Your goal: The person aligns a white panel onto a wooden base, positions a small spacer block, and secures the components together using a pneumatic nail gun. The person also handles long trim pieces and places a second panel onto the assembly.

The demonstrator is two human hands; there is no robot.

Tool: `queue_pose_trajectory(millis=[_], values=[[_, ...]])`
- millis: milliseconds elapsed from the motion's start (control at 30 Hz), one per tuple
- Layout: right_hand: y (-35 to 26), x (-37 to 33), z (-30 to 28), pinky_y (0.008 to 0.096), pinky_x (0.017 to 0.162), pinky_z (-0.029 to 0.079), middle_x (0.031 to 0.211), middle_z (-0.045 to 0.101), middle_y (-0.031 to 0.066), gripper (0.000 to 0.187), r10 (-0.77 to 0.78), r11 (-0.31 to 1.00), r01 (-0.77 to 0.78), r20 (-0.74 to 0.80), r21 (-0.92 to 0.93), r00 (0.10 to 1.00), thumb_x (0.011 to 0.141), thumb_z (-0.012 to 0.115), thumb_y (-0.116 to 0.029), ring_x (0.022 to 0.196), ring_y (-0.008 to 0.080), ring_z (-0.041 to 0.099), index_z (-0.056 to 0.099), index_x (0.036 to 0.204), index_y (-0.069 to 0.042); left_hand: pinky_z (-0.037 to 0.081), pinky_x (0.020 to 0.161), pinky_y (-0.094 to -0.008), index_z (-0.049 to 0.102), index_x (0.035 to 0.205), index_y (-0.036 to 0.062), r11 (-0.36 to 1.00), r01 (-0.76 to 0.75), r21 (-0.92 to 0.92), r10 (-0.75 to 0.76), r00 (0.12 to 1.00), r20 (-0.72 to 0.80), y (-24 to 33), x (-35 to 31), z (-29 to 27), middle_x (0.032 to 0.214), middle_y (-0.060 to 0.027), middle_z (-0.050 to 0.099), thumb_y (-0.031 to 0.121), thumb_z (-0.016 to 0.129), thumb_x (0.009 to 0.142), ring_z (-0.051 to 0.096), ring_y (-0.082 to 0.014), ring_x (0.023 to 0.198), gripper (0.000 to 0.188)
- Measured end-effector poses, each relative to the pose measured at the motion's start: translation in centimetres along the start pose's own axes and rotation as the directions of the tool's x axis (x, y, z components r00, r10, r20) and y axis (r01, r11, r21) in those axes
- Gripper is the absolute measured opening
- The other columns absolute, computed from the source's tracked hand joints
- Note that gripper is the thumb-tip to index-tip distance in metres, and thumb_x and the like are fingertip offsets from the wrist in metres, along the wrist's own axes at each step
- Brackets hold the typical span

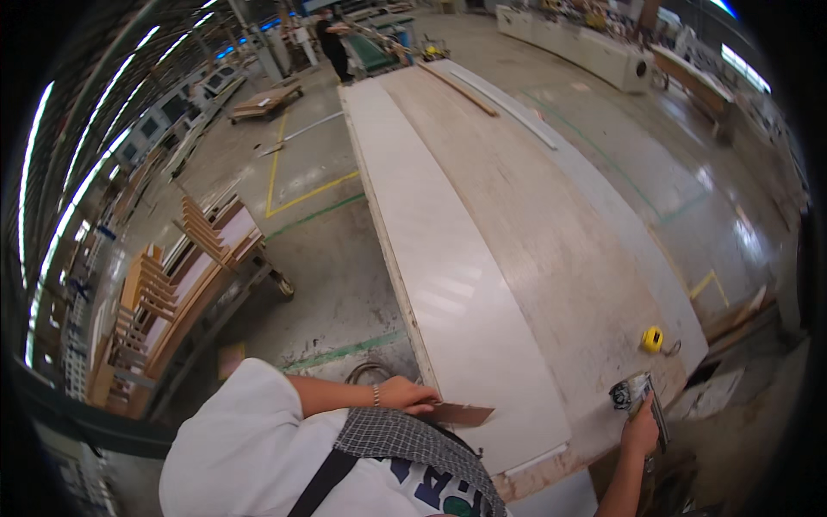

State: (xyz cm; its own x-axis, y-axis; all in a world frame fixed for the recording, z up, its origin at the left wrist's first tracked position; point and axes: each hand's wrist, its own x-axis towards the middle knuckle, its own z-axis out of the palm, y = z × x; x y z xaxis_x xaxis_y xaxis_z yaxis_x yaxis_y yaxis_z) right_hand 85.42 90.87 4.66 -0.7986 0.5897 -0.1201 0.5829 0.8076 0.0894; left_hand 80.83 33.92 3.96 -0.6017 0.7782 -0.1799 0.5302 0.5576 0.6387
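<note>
My left hand (pixel 408 395) is closed on the end of a thin brown strip of board (pixel 465 414), which reaches over the near left edge of a long white panel (pixel 457 276). At the near right corner of the worktable (pixel 551 250), my right hand (pixel 639 433) is wrapped round a silver and black nail gun (pixel 635 392). The gun's dark, narrow magazine lies alongside that hand. Just beyond it sits a yellow tape measure (pixel 652 339) with a small strap. The white panel lies flat along the table's left side.
A wooden strip (pixel 458 90) and a white strip (pixel 508 108) lie at the table's far end. To the left stands a cart (pixel 202 310) with slotted wooden racks. A person (pixel 332 45) stands beyond the table, near a green conveyor (pixel 370 53).
</note>
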Motion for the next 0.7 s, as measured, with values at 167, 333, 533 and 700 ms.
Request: queue_pose_trajectory(millis=[167,333,533,700], values=[[-1.9,8.6,5.0,0.0475,0.074,0.054,0.096,0.066,0.0176,0.083,-0.099,0.989,0.086,-0.116,-0.116,0.988,0.085,0.072,-0.018,0.087,0.0364,0.067,0.025,0.154,-0.019,0.055,0.073,-0.0409,0.057,0.123,0.016,0.956,0.293,-0.021,-0.293,0.956,-0.028,-0.8,-4.8,-0.8,0.101,-0.0116,0.071,0.04,0.058,0.097,0.07,-0.0329,0.089,0.036],[-2.5,11.9,8.3,0.046,0.079,0.053,0.104,0.064,0.0134,0.092,-0.011,1.0,0.011,-0.038,-0.004,0.999,0.084,0.075,-0.037,0.094,0.0333,0.066,0.02,0.156,-0.019,0.051,0.09,-0.0361,0.056,0.127,0.0126,0.762,0.496,-0.416,-0.591,0.796,-0.135,-0.9,-5.2,-0.5,0.114,-0.0119,0.068,0.042,0.055,0.099,0.065,-0.0276,0.108,0.04],[-3.2,11.4,8.7,0.0499,0.101,0.039,0.13,0.053,0.0116,0.096,-0.085,0.996,0.085,-0.191,-0.012,0.978,0.078,0.079,-0.038,0.126,0.0312,0.047,0.024,0.155,-0.017,0.052,0.083,-0.0334,0.052,0.131,0.0106,0.749,0.381,-0.541,-0.545,0.819,-0.178,-1.1,2.5,-2.0,0.103,-0.0065,0.065,0.031,0.051,0.102,0.064,-0.0175,0.092,0.035],[-5.0,3.6,8.6,0.0524,0.107,0.032,0.143,0.044,0.014,0.087,0.02,0.985,0.035,-0.307,0.17,0.951,0.081,0.077,-0.03,0.132,0.0331,0.04,0.031,0.152,-0.012,0.053,0.067,-0.0279,0.046,0.136,0.0118,0.44,0.353,-0.826,-0.575,0.817,0.043,-0.9,10.0,-3.5,0.094,-0.0054,0.064,0.025,0.052,0.101,0.063,-0.0125,0.072,0.037]])
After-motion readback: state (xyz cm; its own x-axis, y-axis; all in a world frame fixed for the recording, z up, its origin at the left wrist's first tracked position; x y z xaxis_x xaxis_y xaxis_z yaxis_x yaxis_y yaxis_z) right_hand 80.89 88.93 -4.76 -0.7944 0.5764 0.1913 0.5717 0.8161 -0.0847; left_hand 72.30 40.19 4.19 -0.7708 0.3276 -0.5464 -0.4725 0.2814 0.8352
